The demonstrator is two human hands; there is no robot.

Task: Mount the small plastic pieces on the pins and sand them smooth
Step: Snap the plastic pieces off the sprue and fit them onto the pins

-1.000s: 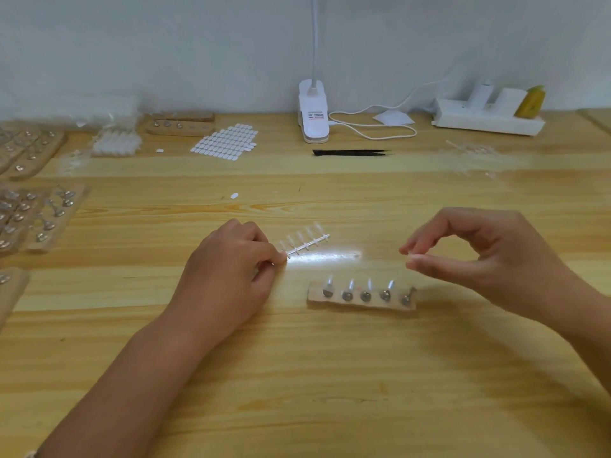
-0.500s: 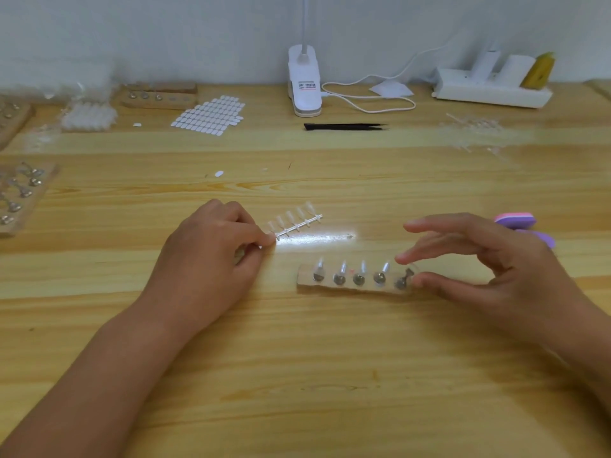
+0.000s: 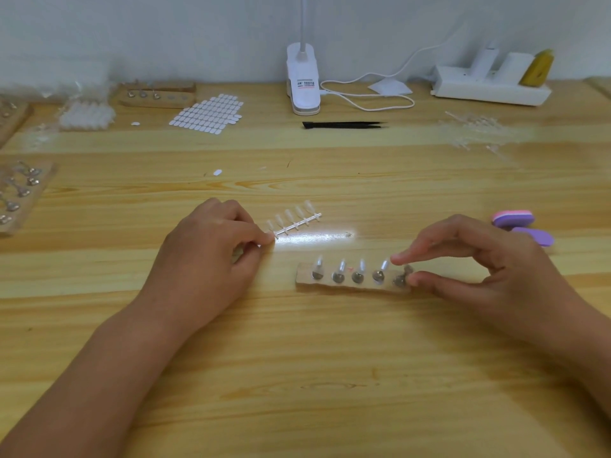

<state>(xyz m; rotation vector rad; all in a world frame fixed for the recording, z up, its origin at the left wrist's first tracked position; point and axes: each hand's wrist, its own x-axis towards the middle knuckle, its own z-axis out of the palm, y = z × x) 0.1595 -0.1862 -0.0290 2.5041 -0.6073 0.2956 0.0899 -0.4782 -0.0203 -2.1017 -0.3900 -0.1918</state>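
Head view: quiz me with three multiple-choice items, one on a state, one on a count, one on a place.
1. What is the left hand doing? A) lying flat; B) pinching the end of the strip of plastic pieces; C) curled, holding nothing.
2. How many pins stand in the nearest wooden block? A) three; B) five; C) eight.
3. Where do the black tweezers lie? A) on that block; B) beside the strip; C) far back, near the lamp base.

B: thumb and finger close on the strip's end.
B: five round heads show in a row.
C: they lie just before the lamp base.
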